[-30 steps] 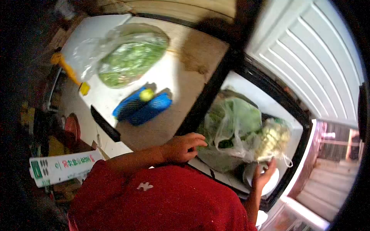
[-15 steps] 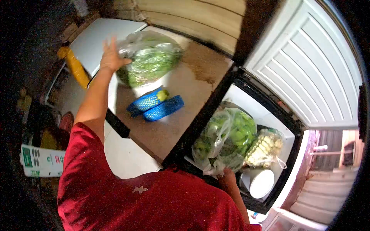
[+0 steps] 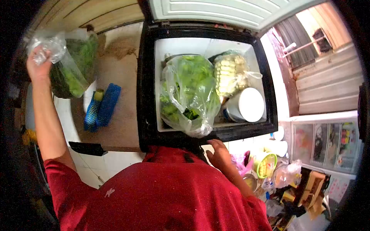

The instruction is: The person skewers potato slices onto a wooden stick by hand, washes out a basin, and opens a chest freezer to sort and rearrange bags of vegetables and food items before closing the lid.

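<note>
My left hand (image 3: 39,66) is closed on the gathered top of a clear plastic bag of leafy greens (image 3: 79,65), at the upper left over the brown surface. Just outside the front rim of the open chest freezer (image 3: 210,135) is my right hand (image 3: 220,154), holding nothing, with thumb and fingers apart. Inside the freezer lies another clear bag of green vegetables (image 3: 190,90), its twisted end hanging over the front rim. Beside it are a tied bag of pale corn cobs (image 3: 230,75) and a white tub (image 3: 251,104) lying tilted.
Two blue mesh-wrapped items (image 3: 107,106) lie on the brown surface (image 3: 123,77) left of the freezer. The raised lid (image 3: 208,11) stands behind it. At the lower right are a green basket (image 3: 266,164), a pink bag (image 3: 242,163) and an upright glass-fronted fridge (image 3: 323,140).
My left hand has closed on the greens bag and lifted its top. My right hand has let go of the freezer bag's end and drawn back. The view has turned right.
</note>
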### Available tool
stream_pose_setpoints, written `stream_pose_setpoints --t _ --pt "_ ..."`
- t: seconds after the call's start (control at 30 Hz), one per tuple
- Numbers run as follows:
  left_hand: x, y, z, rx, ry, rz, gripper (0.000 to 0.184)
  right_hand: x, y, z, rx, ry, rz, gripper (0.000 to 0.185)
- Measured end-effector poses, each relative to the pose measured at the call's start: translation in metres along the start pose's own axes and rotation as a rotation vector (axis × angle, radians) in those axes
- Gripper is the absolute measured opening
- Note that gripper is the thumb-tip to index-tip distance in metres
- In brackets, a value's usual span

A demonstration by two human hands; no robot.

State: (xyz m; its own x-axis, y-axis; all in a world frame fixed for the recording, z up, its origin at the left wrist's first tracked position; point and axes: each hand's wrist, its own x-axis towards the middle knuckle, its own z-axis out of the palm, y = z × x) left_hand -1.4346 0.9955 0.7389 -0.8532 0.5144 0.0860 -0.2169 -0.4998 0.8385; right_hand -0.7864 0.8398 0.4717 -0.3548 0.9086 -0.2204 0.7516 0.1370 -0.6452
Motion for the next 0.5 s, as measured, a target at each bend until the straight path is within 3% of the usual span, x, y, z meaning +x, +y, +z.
stream_pose_setpoints --t 0.13,0.2,0.3,0.4,0.43,0.5 --pt "-0.101 0.014 0.078 -0.005 -0.057 0.151 0.027 -0.001 0.003 0.011 -0.033 -0.025 -0.046 0.038" --pt "-0.142 -0.004 0.099 -0.019 -0.028 0.104 0.026 0.004 0.010 0.011 -0.049 -0.049 -0.093 0.038" --pt "-0.153 -0.067 0.060 0.242 -0.496 -0.032 0.013 0.010 0.016 -0.004 0.025 -0.095 -0.065 0.038" --pt "-0.254 -0.127 0.064 0.001 -0.194 -0.510 0.016 0.015 0.017 -0.027 -0.002 -0.242 0.043 0.038" --pt "-0.272 -0.149 0.060 0.095 -0.005 -0.620 0.013 0.014 0.024 -0.030 0.003 -0.230 0.078 0.038" --pt "-0.312 -0.194 0.022 0.154 -0.156 -0.822 0.007 0.011 0.037 -0.032 0.077 -0.157 -0.006 0.037"
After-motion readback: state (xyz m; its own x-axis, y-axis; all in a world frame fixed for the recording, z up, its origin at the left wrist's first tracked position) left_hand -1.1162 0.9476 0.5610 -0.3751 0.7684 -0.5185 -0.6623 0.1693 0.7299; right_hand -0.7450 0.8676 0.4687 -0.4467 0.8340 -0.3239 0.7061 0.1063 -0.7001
